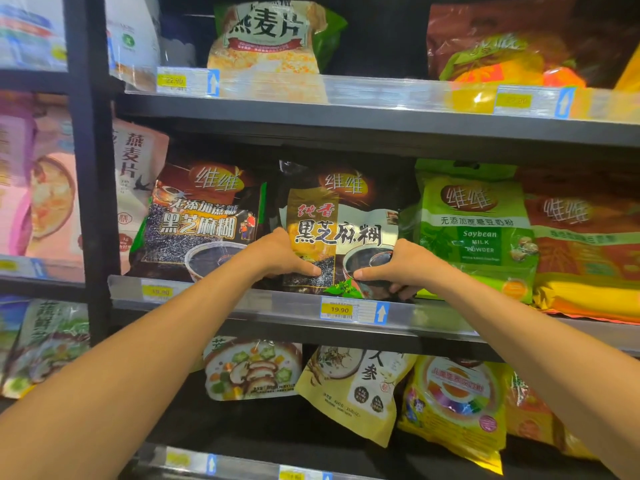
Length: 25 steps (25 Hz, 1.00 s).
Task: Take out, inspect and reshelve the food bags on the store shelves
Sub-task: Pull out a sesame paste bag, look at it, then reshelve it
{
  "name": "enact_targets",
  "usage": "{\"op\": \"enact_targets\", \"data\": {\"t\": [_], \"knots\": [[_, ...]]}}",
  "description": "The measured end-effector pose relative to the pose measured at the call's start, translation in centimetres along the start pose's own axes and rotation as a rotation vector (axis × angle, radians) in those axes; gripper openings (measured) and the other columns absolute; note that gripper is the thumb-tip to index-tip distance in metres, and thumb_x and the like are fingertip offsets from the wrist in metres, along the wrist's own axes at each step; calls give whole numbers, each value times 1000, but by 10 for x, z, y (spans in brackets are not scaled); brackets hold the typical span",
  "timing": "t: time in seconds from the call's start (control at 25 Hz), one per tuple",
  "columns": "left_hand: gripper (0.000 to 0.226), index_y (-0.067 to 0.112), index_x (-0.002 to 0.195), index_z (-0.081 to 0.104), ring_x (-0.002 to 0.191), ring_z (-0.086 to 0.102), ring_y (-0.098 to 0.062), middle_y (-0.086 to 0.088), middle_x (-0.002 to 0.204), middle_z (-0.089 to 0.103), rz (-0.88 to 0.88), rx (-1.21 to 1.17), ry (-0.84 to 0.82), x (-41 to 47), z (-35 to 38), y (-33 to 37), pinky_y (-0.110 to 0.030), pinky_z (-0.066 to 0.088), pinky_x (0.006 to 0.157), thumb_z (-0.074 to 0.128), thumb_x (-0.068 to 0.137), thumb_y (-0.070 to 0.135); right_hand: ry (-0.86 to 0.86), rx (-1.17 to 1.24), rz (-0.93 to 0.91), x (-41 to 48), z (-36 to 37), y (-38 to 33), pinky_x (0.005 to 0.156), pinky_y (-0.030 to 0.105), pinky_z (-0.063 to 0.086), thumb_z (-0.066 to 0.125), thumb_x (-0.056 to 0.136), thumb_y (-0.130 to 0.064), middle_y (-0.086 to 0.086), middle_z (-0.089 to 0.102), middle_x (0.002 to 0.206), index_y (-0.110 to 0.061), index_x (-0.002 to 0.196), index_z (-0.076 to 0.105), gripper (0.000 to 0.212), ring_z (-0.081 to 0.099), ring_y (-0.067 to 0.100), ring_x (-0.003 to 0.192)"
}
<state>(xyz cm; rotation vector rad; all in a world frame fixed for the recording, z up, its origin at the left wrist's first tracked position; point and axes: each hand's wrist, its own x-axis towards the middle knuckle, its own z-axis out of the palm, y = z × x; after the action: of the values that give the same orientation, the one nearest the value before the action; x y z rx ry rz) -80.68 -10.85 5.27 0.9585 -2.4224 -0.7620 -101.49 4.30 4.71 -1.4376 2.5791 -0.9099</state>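
A black and gold bag of black sesame paste (341,216) stands upright on the middle shelf (298,303), between a similar dark sesame bag (201,220) on its left and a green soybean milk powder bag (474,223) on its right. My left hand (280,258) grips the bag's lower left edge, thumb across the front. My right hand (401,265) grips its lower right edge, thumb on the front and fingers curled under the bottom. The bag's base sits at the shelf's front lip.
An orange bag (585,251) stands at the far right of the middle shelf. Oatmeal bags (270,36) fill the top shelf and soup and ginseng bags (349,386) the bottom one. A black upright post (93,168) divides the bays on the left. A price tag (353,310) hangs below.
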Motion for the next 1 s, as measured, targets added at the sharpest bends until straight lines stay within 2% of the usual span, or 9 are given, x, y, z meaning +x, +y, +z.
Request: {"op": "enact_targets", "data": {"t": [0.08, 0.24, 0.28, 0.36, 0.4, 0.52, 0.64, 0.84, 1.0], "knots": [[81, 14, 119, 59, 96, 68, -24, -5, 108, 72, 10, 67, 13, -4, -2, 0, -47, 57, 94, 91, 60, 60, 6, 27, -10, -4, -3, -1, 63, 37, 67, 89, 63, -64, 9, 78, 93, -17, 114, 70, 71, 79, 21, 76], [47, 9, 101, 60, 95, 68, -28, -13, 103, 70, 32, 123, 65, -26, -4, 7, -41, 55, 83, 86, 81, 42, -27, 90, -32, -16, -10, -1, 78, 42, 66, 85, 77, -54, 7, 76, 105, -17, 116, 68, 57, 77, 20, 88], [47, 10, 108, 58, 97, 66, -27, -13, 110, 68, 22, 141, 67, -32, -5, 8, -39, 53, 81, 84, 84, 40, -25, 84, -26, -19, -11, -1, 80, 43, 66, 82, 79, -56, 8, 75, 108, -17, 117, 66, 56, 76, 20, 92], [72, 9, 139, 45, 116, 61, -30, -12, 136, 60, 29, 173, 88, -45, -7, 8, -40, 50, 89, 83, 85, 40, 1, 32, -20, -27, -12, 0, 84, 49, 64, 75, 79, -66, 12, 75, 112, -15, 117, 66, 64, 73, 22, 94], [81, 10, 146, 38, 121, 60, -32, -13, 142, 58, 61, 186, 116, -50, -7, 7, -40, 50, 90, 83, 85, 39, 38, -4, -28, -32, -13, 0, 86, 51, 62, 72, 77, -70, 12, 75, 114, -15, 119, 65, 69, 71, 20, 93], [78, 13, 148, 37, 121, 61, -33, -13, 141, 59, 138, 212, 185, -69, -7, 1, -43, 53, 92, 79, 89, 41, 153, -77, -48, -52, -16, -2, 97, 44, 54, 63, 88, -68, 9, 64, 136, -12, 143, 51, 80, 64, 26, 116], [74, 20, 152, 41, 127, 60, -30, -6, 143, 60, 244, 325, 304, -90, -4, -9, -49, 54, 98, 70, 92, 53, 252, -134, -82, -77, -14, -2, 112, 50, 41, 52, 94, -70, 14, 45, 158, -10, 157, 38, 88, 43, 36, 144], [64, 25, 150, 49, 154, 32, -27, 0, 158, 47, 455, 459, 533, -133, 17, -39, -53, 34, 122, 63, 96, 55, 407, -134, -250, -133, 0, 9, 121, 49, 29, 49, 98, -62, 7, 39, 161, -17, 154, 44, 72, 29, 28, 151], [58, 21, 145, 55, 153, 35, -29, -4, 156, 50, 561, 501, 586, -175, 50, -65, -54, 36, 121, 66, 95, 50, 506, -128, -385, -188, 31, 23, 119, 48, 31, 56, 100, -52, 0, 41, 157, -23, 147, 51, 56, 32, 19, 149]]}}
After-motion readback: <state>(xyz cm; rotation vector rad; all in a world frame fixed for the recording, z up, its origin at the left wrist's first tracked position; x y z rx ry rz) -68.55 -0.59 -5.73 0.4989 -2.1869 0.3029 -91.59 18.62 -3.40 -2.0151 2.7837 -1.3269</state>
